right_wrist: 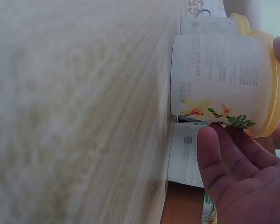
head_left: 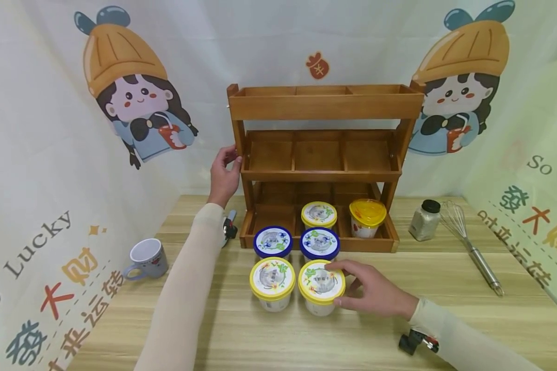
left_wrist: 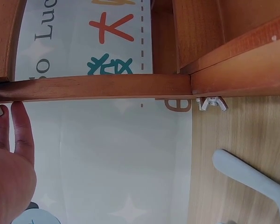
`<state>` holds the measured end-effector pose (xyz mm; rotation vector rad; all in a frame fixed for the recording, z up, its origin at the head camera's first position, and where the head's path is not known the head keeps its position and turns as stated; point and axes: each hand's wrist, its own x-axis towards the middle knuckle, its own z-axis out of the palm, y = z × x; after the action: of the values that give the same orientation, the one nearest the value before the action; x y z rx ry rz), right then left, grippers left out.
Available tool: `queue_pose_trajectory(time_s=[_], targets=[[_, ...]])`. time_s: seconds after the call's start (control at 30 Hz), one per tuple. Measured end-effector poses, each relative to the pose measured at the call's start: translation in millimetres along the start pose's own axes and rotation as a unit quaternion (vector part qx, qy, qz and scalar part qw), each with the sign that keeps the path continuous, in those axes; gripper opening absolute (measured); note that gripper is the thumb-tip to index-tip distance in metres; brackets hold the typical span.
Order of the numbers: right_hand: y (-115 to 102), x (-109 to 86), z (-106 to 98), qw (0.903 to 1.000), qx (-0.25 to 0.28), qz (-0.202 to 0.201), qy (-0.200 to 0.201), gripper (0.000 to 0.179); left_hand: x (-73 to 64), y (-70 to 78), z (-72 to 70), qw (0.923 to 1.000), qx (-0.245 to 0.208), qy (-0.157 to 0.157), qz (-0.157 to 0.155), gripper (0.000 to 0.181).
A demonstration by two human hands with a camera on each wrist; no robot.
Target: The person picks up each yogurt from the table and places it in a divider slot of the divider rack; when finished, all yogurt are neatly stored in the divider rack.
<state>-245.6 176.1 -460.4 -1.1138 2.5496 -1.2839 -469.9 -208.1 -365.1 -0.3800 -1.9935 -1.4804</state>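
My left hand (head_left: pixel 226 174) is at the left side post of a brown wooden tiered rack (head_left: pixel 325 108). In the left wrist view its fingertips touch the post beside a wing nut. My right hand (head_left: pixel 376 288) holds the rim of a yellow-lidded tub (right_wrist: pixel 219 74) standing on the table, thumb on the near side and fingers on the far side. A second yellow-lidded tub (head_left: pixel 273 281) stands to its left. Behind them are two blue-lidded tubs, one at left (head_left: pixel 273 241) and one at right (head_left: pixel 320 242). The rack's bottom tier holds another yellow-lidded tub (head_left: pixel 318 214) and a cup with a yellow cover (head_left: pixel 367 216).
A mug (head_left: pixel 149 257) stands at the left. Behind my left forearm lies a pale handled utensil (left_wrist: pixel 245 175), partly hidden. Right of the rack are a black-capped jar (head_left: pixel 424 220) and a whisk (head_left: pixel 471 247). Printed cloth hangs around the wooden table (head_left: pixel 278 342).
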Motion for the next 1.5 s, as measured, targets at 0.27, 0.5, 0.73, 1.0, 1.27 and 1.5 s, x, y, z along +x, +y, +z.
queue_pose_trajectory(time_s=[0.27, 0.5, 0.73, 1.0, 1.27, 1.5], targets=[[-4, -2.0, 1, 0.9999, 0.003, 0.005, 0.010, 0.065, -1.0, -1.2, -0.2, 1.0000, 0.001, 0.004, 0.007, 0.033], [-15, -2.9, -5, 0.9997, -0.002, -0.012, 0.022, 0.064, -0.2, -3.6, -1.3, 0.9999, -0.004, 0.010, 0.009, 0.032], [-29, 3.0, -14, 0.9993, 0.001, -0.024, 0.030, 0.061, 0.9, -3.1, 1.9, 0.9998, -0.004, 0.021, 0.003, 0.033], [-44, 11.5, -20, 0.9970, -0.013, -0.055, 0.053, 0.060, 0.4, -5.0, 0.6, 0.9996, -0.018, 0.005, 0.020, 0.031], [-55, 26.5, -28, 0.9955, -0.022, -0.045, 0.080, 0.061, 0.0, -3.2, -0.2, 0.9999, -0.009, 0.004, 0.012, 0.031], [-60, 45.6, -28, 0.9941, -0.019, -0.025, 0.104, 0.063, -0.1, -2.4, 0.3, 1.0000, -0.003, 0.004, 0.003, 0.032]])
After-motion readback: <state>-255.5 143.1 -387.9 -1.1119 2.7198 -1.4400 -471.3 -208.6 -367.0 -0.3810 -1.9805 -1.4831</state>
